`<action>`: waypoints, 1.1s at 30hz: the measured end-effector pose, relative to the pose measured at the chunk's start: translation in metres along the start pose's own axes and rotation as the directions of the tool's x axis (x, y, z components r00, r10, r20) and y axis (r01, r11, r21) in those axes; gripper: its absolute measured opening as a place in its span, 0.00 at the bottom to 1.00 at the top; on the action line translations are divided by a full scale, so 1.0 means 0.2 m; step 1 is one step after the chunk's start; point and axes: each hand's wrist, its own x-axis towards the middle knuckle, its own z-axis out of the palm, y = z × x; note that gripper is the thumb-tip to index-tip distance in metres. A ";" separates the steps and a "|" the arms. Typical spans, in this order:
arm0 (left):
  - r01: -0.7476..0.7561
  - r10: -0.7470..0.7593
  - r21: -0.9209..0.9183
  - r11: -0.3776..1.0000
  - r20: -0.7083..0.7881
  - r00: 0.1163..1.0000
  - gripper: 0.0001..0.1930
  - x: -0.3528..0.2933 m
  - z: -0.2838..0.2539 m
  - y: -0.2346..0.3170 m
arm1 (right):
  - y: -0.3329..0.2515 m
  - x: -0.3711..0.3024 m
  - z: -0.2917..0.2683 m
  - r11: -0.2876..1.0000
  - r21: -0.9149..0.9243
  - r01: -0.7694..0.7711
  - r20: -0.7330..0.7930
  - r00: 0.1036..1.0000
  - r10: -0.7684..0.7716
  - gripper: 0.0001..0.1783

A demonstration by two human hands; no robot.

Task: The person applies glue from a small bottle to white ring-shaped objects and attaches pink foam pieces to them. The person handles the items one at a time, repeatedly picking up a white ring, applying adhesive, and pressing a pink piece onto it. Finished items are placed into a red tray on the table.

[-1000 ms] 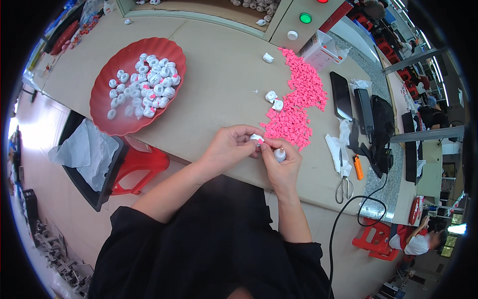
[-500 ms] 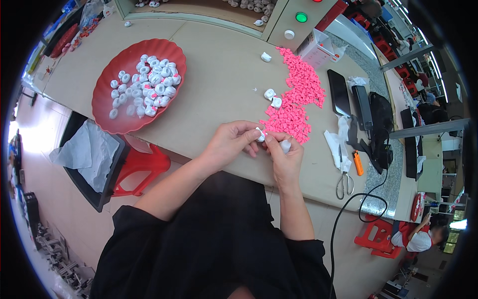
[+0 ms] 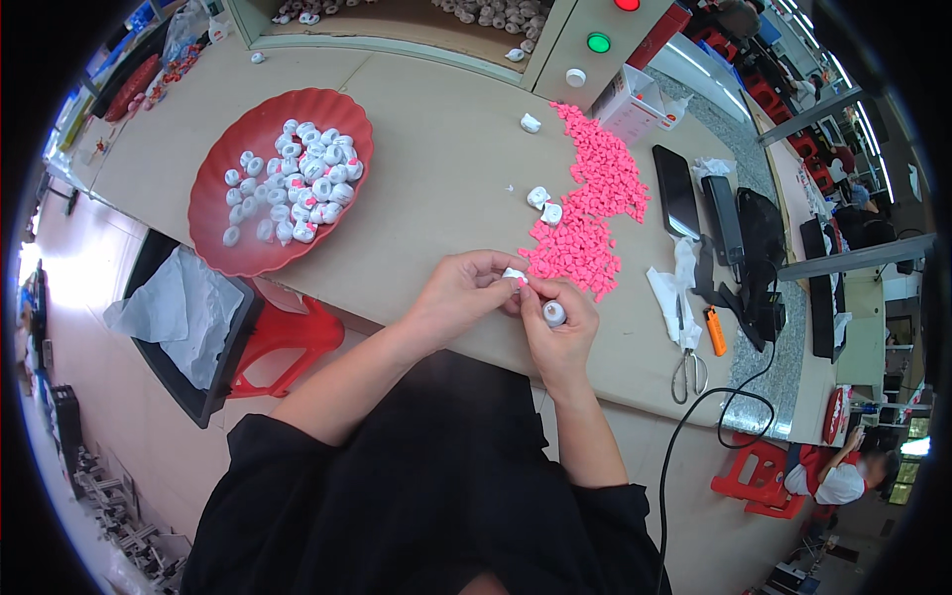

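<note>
My left hand (image 3: 458, 295) and my right hand (image 3: 561, 319) meet at the near edge of the beige table (image 3: 446, 149). Between their fingertips they pinch a small white plastic part (image 3: 516, 277) with a bit of pink on it. My right hand also curls around a small white round piece (image 3: 553, 313). Just beyond my hands lies a spread of small pink pieces (image 3: 591, 208). Two loose white parts (image 3: 544, 203) rest at its left edge. A red scalloped bowl (image 3: 234, 248) holding several white parts stands to the far left.
Scissors (image 3: 684, 362), an orange lighter (image 3: 716, 331), crumpled tissue (image 3: 670, 288), a dark phone (image 3: 675, 192) and a black device with a cable (image 3: 754, 260) lie at the right. A red stool (image 3: 283, 342) and a lined bin (image 3: 178, 317) stand under the table's left. Another person (image 3: 838, 479) sits lower right.
My hands have shifted slightly, still working the white part together; the right hand's fingers turned a little around the round piece.
</note>
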 end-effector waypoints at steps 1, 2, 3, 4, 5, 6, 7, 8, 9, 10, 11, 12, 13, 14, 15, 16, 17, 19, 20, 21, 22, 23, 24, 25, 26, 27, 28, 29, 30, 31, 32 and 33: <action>0.001 -0.001 0.004 1.000 0.000 1.000 0.12 0.00 0.00 0.00 | 0.00 0.00 0.00 1.000 -0.006 0.020 -0.001 1.000 -0.020 0.08; 0.003 -0.003 0.007 1.000 0.001 1.000 0.12 0.00 0.00 0.01 | 0.00 0.00 0.00 0.999 -0.023 0.043 0.003 0.999 -0.043 0.08; 0.001 -0.001 0.010 1.000 0.001 1.000 0.12 0.00 0.00 0.01 | -0.01 0.01 0.00 0.997 -0.042 0.069 0.008 0.998 -0.069 0.08; -0.002 0.002 0.013 1.000 -0.003 1.000 0.12 0.00 0.00 0.01 | -0.01 0.01 0.00 0.994 -0.060 0.095 0.014 0.995 -0.094 0.07; -0.006 0.006 0.016 1.000 -0.006 1.000 0.12 0.00 0.01 0.01 | -0.01 0.01 0.01 0.995 -0.058 0.086 0.012 0.996 -0.086 0.07; -0.015 0.015 0.022 1.000 -0.009 1.000 0.12 0.00 0.01 0.01 | -0.01 0.01 0.01 0.995 -0.054 0.083 0.010 0.997 -0.083 0.06; -0.015 0.015 0.008 1.000 -0.007 1.000 0.12 0.00 0.01 0.01 | -0.02 0.01 0.01 0.996 -0.050 0.080 0.008 0.997 -0.080 0.05; -0.014 0.014 -0.005 1.000 -0.006 1.000 0.12 0.00 0.01 0.01 | -0.03 0.01 0.01 0.998 -0.040 0.054 -0.003 0.999 -0.054 0.06; -0.016 0.016 -0.016 1.000 -0.005 1.000 0.12 0.00 0.00 0.02 | -0.03 0.01 0.01 0.999 -0.027 0.029 -0.015 0.999 -0.030 0.07; -0.100 0.104 0.055 0.993 -0.072 0.992 0.13 -0.02 0.00 0.03 | -0.04 0.02 0.01 1.000 -0.014 0.004 -0.025 1.000 -0.004 0.08; -0.178 0.195 0.130 0.975 -0.132 0.972 0.13 -0.05 -0.02 0.06 | -0.05 0.02 0.00 0.993 0.078 -0.085 -0.034 0.996 0.088 0.10; -0.245 0.283 0.206 0.947 -0.183 0.941 0.13 -0.08 -0.05 0.09 | -0.07 0.02 -0.03 0.970 0.169 -0.175 -0.036 0.982 0.184 0.12; -0.354 0.472 0.396 0.847 -0.257 0.843 0.14 -0.10 -0.11 0.14 | -0.06 0.01 -0.04 0.931 0.256 -0.261 -0.036 0.960 0.279 0.14; -0.338 0.702 0.759 0.556 -0.211 0.680 0.13 -0.13 -0.18 0.23 | -0.05 0.00 -0.05 0.920 0.330 -0.213 -0.048 0.969 0.242 0.16; -0.186 0.749 0.844 0.503 -0.319 0.580 0.11 -0.16 -0.22 0.33 | -0.02 0.00 -0.05 0.902 0.401 -0.161 -0.056 0.978 0.199 0.17; -0.022 0.828 0.955 0.296 -0.245 0.505 0.10 -0.19 -0.29 0.42 | 0.00 0.01 -0.05 0.873 0.475 -0.109 -0.064 0.985 0.158 0.18; 0.163 0.862 0.974 -0.158 0.056 0.503 0.12 -0.19 -0.37 0.48 | 0.01 0.00 -0.07 0.837 0.536 -0.114 -0.010 0.990 0.141 0.16; 0.107 0.811 0.981 -0.164 0.072 0.581 0.12 -0.13 -0.30 0.46 | -0.02 0.01 -0.04 0.834 0.533 -0.146 -0.035 0.980 0.194 0.15; 0.077 0.782 0.983 -0.164 0.082 0.618 0.12 -0.08 -0.25 0.44 | -0.03 0.02 -0.04 0.832 0.530 -0.161 -0.048 0.974 0.219 0.14; -0.100 0.717 0.993 -0.068 0.119 0.687 0.13 -0.01 -0.20 0.38 | -0.04 0.02 -0.04 0.836 0.523 -0.166 -0.049 0.973 0.224 0.14; -0.262 0.647 0.964 0.046 0.171 0.743 0.15 0.08 -0.15 0.32 | -0.05 0.01 -0.04 0.838 0.517 -0.173 -0.050 0.972 0.231 0.14; -0.344 0.615 0.938 0.041 0.248 0.749 0.16 0.19 -0.09 0.26 | -0.05 0.01 -0.05 0.841 0.510 -0.183 -0.047 0.970 0.239 0.14; -0.429 0.581 0.902 0.039 0.329 0.745 0.17 0.29 -0.04 0.22 | -0.05 0.01 -0.07 0.816 0.537 -0.215 -0.032 0.961 0.274 0.15; -0.442 0.519 0.895 0.059 0.351 0.779 0.18 0.35 -0.04 0.20 | -0.06 0.02 -0.07 0.786 0.564 -0.253 -0.001 0.952 0.306 0.15; -0.461 0.454 0.884 0.083 0.378 0.807 0.18 0.41 -0.03 0.18 | -0.06 0.02 -0.09 0.758 0.585 -0.286 0.022 0.941 0.338 0.16; -0.483 0.385 0.869 0.106 0.413 0.826 0.19 0.45 -0.03 0.16 | -0.05 0.02 -0.10 0.734 0.616 -0.286 0.026 0.939 0.344 0.17; -0.467 0.379 0.877 0.110 0.397 0.836 0.19 0.46 -0.04 0.15 | -0.05 0.03 -0.11 0.708 0.645 -0.287 0.032 0.936 0.350 0.17; -0.448 0.375 0.886 0.114 0.380 0.846 0.19 0.46 -0.05 0.14 | -0.05 0.03 -0.12 0.680 0.674 -0.288 0.041 0.934 0.355 0.18; -0.431 0.364 0.894 0.119 0.365 0.857 0.19 0.46 -0.06 0.14 | -0.06 0.04 -0.12 0.707 0.655 -0.268 -0.017 0.929 0.369 0.18; -0.406 0.369 0.897 0.173 0.323 0.872 0.19 0.44 -0.08 0.14 | -0.08 0.04 -0.12 0.732 0.633 -0.251 -0.073 0.922 0.380 0.17; -0.377 0.373 0.898 0.227 0.278 0.885 0.20 0.39 -0.09 0.14 | -0.09 0.05 -0.12 0.756 0.610 -0.237 -0.126 0.913 0.388 0.17; -0.343 0.373 0.896 0.280 0.228 0.899 0.20 0.33 -0.11 0.14 | -0.07 0.05 -0.12 0.780 0.595 -0.194 -0.147 0.928 0.343 0.16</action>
